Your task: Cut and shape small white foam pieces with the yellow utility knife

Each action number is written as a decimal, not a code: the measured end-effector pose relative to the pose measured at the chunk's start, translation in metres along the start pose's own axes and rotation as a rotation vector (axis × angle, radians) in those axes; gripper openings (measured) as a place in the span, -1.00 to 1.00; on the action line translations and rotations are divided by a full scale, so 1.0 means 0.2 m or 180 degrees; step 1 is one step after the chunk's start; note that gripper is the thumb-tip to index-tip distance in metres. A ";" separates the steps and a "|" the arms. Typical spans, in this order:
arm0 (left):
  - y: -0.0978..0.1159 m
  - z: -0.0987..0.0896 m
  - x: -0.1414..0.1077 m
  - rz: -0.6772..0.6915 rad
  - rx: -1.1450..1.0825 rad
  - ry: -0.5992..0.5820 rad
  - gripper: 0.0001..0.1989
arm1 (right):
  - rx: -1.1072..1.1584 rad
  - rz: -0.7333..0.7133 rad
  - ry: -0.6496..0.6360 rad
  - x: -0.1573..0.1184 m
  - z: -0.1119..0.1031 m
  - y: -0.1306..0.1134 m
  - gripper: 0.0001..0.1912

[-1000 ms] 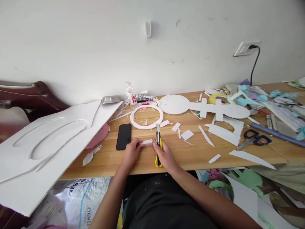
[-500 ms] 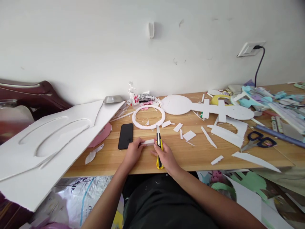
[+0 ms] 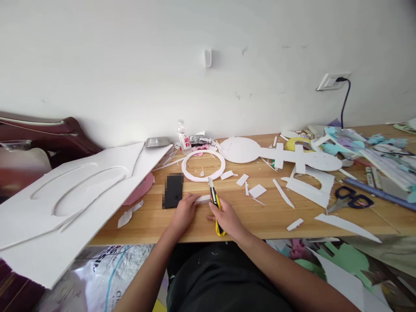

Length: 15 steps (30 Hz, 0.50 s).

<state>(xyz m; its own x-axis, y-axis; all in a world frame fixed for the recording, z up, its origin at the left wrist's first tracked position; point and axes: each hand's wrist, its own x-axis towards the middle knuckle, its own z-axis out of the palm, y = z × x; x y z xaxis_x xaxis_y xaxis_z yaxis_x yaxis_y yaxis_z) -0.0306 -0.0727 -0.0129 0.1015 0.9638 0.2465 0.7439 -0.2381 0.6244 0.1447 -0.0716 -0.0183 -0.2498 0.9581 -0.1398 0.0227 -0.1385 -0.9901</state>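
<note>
My right hand (image 3: 226, 215) is closed round a yellow and black utility knife (image 3: 216, 207), its blade out and pointing away from me. In my left hand (image 3: 186, 211) the fingers pinch the left end of a small white foam strip (image 3: 203, 199). The strip's right end reaches the knife; whether the blade touches it I cannot tell. A white foam ring (image 3: 184, 169) lies just beyond my hands. Left of the strip is a dark phone (image 3: 173, 190), partly pixelated.
Foam scraps (image 3: 258, 191) and scissors (image 3: 352, 198) lie to the right. Behind them is a long white foam cutout (image 3: 240, 150). A large foam sheet (image 3: 81, 225) overhangs the table's left edge. A plastic bottle (image 3: 184, 138) and metal bowl (image 3: 157, 142) stand near the wall.
The view has tipped up slightly, so the table sits lower. The knife now leans to the left at its tip, where it stood nearly straight. Both hands keep their hold.
</note>
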 end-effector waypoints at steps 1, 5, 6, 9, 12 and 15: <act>0.01 0.00 0.00 0.0036 0.0092 -0.0045 -0.72 | -0.0297 -0.0043 -0.0013 0.00 -0.01 -0.01 -0.64; 0.04 0.00 0.00 0.0042 0.0538 -0.0152 -0.74 | -0.1748 -0.0618 -0.0046 0.02 -0.06 -0.08 -0.78; 0.04 0.00 0.00 0.0021 0.0600 -0.0162 -0.75 | -0.1998 -0.0744 -0.0036 0.03 -0.07 -0.09 -0.80; 0.05 0.01 0.00 -0.0026 0.0625 -0.0174 -0.74 | -0.2406 -0.0809 0.0110 0.08 -0.09 -0.14 -0.86; 0.04 0.01 -0.01 -0.0047 0.0596 -0.0168 -0.71 | -0.2497 -0.0885 0.0248 0.13 -0.09 -0.18 -0.88; 0.04 0.01 -0.01 -0.0009 0.0620 -0.0168 -0.71 | -0.2435 -0.0986 0.0140 0.16 -0.10 -0.19 -0.86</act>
<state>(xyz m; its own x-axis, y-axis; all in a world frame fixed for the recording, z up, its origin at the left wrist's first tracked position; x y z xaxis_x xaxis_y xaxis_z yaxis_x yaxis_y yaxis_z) -0.0234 -0.0754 -0.0092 0.1298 0.9706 0.2026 0.8574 -0.2124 0.4687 0.1550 -0.0309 0.0144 -0.3151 0.9361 0.1562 0.6159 0.3270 -0.7168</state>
